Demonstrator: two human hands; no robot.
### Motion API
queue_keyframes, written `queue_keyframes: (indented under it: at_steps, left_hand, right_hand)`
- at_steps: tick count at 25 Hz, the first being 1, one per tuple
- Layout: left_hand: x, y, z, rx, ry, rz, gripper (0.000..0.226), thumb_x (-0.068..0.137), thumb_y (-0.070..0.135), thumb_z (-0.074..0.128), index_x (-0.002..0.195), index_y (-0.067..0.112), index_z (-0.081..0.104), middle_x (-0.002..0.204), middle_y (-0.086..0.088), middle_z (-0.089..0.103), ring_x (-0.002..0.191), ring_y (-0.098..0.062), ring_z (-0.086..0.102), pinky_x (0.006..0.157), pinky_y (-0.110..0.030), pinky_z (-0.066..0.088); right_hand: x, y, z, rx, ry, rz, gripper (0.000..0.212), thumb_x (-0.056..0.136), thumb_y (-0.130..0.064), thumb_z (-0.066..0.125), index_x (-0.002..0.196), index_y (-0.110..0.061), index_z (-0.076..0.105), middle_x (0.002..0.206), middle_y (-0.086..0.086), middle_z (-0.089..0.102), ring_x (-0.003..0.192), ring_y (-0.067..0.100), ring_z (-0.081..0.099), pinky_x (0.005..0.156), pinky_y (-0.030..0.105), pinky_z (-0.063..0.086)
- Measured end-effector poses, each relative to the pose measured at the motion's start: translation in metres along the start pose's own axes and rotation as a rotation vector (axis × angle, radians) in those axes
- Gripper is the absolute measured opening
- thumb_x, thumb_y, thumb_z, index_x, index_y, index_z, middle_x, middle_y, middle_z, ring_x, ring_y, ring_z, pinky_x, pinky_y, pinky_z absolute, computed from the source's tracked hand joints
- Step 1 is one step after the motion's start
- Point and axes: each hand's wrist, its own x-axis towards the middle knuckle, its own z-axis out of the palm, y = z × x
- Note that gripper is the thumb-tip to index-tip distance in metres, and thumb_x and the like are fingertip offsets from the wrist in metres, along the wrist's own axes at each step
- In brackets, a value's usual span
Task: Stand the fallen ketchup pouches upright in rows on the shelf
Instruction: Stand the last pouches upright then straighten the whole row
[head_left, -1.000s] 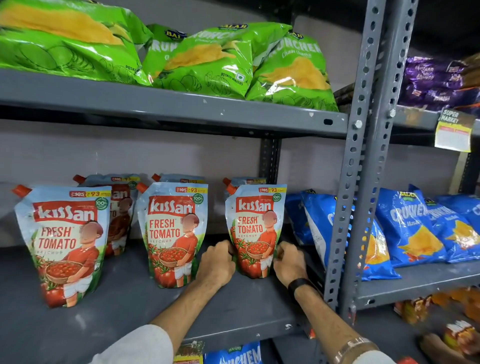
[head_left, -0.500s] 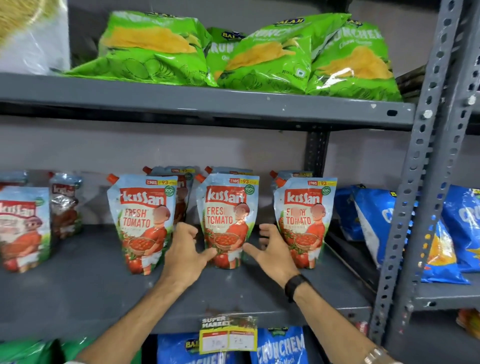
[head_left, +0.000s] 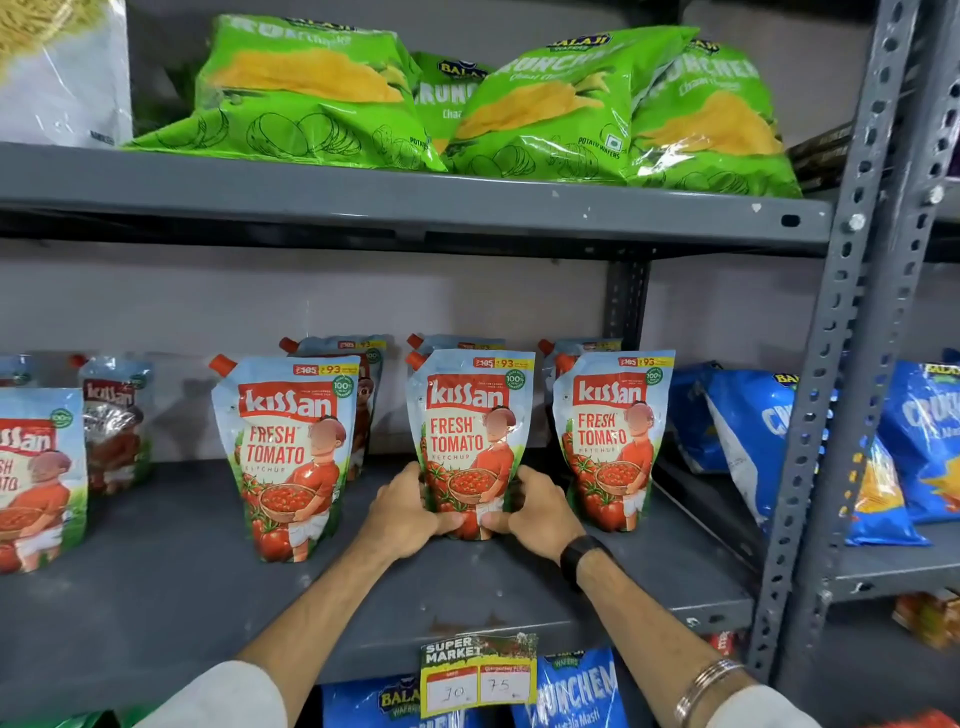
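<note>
As seen: both hands clasp one pouch at its base on a grey shelf (head_left: 156, 587).
Left hand (head_left: 402, 512): fingers curled round the lower left edge of the middle pouch (head_left: 470, 431), thumb on its front.
Right hand (head_left: 537, 512): wrapped round the lower right edge of the same pouch; black wristband.
Middle pouch: upright, front row, near the centre of the shelf.
Left pouch (head_left: 288, 452): upright, leaning a little, apart from the hands.
Right pouch (head_left: 613, 436): upright, just beside the right hand.
Back row: more pouches stand behind, partly hidden.
Above: green crisp bags (head_left: 540, 104).
Shelf edge: price tag (head_left: 478, 675).
</note>
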Motion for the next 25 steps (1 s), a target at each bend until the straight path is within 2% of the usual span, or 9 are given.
queue_keyframes:
  at_steps: [5, 7, 10, 12, 15, 18, 21, 23, 25]
  left_hand:
    - [0.002, 0.001, -0.003, 0.045, -0.048, 0.039, 0.078, 0.065, 0.029, 0.092, 0.131, 0.018, 0.053, 0.124, -0.002, 0.071, 0.11, -0.019, 0.067, 0.103, -0.04, 0.052]
    - [-0.001, -0.001, -0.013, 0.053, -0.058, 0.06, 0.077, 0.067, 0.026, 0.091, 0.133, 0.017, 0.051, 0.126, -0.004, 0.07, 0.109, -0.017, 0.066, 0.103, -0.04, 0.053]
    - [-0.018, -0.003, -0.034, 0.042, -0.056, 0.119, 0.072, 0.073, 0.026, 0.088, 0.136, 0.017, 0.053, 0.126, -0.002, 0.068, 0.113, -0.016, 0.065, 0.103, -0.039, 0.053]
    - [-0.038, -0.011, -0.058, 0.035, -0.013, 0.192, 0.046, 0.074, 0.032, 0.087, 0.115, 0.027, 0.068, 0.107, 0.009, 0.075, 0.096, -0.005, 0.07, 0.091, -0.035, 0.059]
    - [-0.069, -0.032, -0.105, 0.084, 0.122, 0.244, 0.026, 0.067, 0.056, 0.081, 0.077, 0.034, 0.071, 0.068, 0.018, 0.074, 0.063, 0.001, 0.069, 0.063, -0.027, 0.058]
    - [-0.082, -0.064, -0.157, 0.147, 0.348, 0.224, 0.043, 0.065, 0.064, 0.08, 0.068, 0.026, 0.061, 0.055, 0.015, 0.067, 0.05, -0.003, 0.058, 0.049, -0.022, 0.047]
    - [-0.07, -0.093, -0.191, 0.11, 0.358, 0.074, 0.051, 0.062, 0.047, 0.091, 0.09, 0.031, 0.052, 0.079, 0.009, 0.064, 0.066, -0.005, 0.059, 0.06, -0.03, 0.051]
    - [-0.055, -0.103, -0.195, 0.066, 0.127, -0.017, 0.087, 0.062, 0.038, 0.094, 0.128, 0.023, 0.04, 0.11, 0.001, 0.06, 0.093, -0.015, 0.063, 0.077, -0.032, 0.052]
    - [-0.044, -0.107, -0.192, 0.066, -0.009, 0.001, 0.098, 0.064, 0.032, 0.094, 0.141, 0.022, 0.034, 0.115, 0.0, 0.061, 0.099, -0.014, 0.064, 0.079, -0.026, 0.051]
  right_hand:
    - [-0.003, 0.0, -0.005, 0.006, -0.06, 0.054, 0.06, 0.075, -0.018, 0.086, 0.127, -0.014, 0.058, 0.126, 0.002, 0.069, 0.116, 0.019, 0.064, 0.103, 0.038, 0.051]
    - [-0.011, -0.004, -0.004, 0.07, -0.003, 0.048, 0.059, 0.071, -0.022, 0.089, 0.12, -0.017, 0.056, 0.117, -0.002, 0.068, 0.108, 0.014, 0.065, 0.093, 0.029, 0.054]
    - [-0.033, -0.015, -0.001, 0.102, 0.357, -0.03, 0.045, 0.068, -0.038, 0.089, 0.095, -0.025, 0.056, 0.089, -0.01, 0.066, 0.08, 0.005, 0.062, 0.065, 0.015, 0.048]
    - [-0.041, -0.027, 0.011, 0.136, 0.436, -0.12, 0.029, 0.074, -0.043, 0.083, 0.079, -0.026, 0.06, 0.071, -0.005, 0.067, 0.064, 0.008, 0.061, 0.057, 0.018, 0.05]
    - [-0.04, -0.051, 0.044, 0.144, 0.275, -0.179, 0.025, 0.075, -0.039, 0.083, 0.073, -0.023, 0.064, 0.065, -0.007, 0.066, 0.059, 0.001, 0.057, 0.056, 0.014, 0.049]
    - [-0.028, -0.076, 0.089, 0.169, -0.014, -0.134, 0.044, 0.072, -0.032, 0.088, 0.106, -0.02, 0.063, 0.099, -0.005, 0.066, 0.09, 0.006, 0.062, 0.07, 0.008, 0.05]
    - [-0.016, -0.097, 0.121, 0.172, -0.147, -0.11, 0.074, 0.07, -0.028, 0.089, 0.132, -0.016, 0.051, 0.124, -0.005, 0.059, 0.115, 0.012, 0.057, 0.092, 0.017, 0.05]
    - [-0.011, -0.105, 0.135, 0.176, -0.152, -0.1, 0.073, 0.068, -0.025, 0.091, 0.13, -0.016, 0.054, 0.125, -0.004, 0.064, 0.113, 0.011, 0.061, 0.1, 0.032, 0.053]
    - [-0.009, -0.109, 0.149, 0.17, -0.116, -0.087, 0.063, 0.065, -0.022, 0.091, 0.119, -0.021, 0.059, 0.112, -0.009, 0.07, 0.1, 0.002, 0.065, 0.094, 0.029, 0.056]
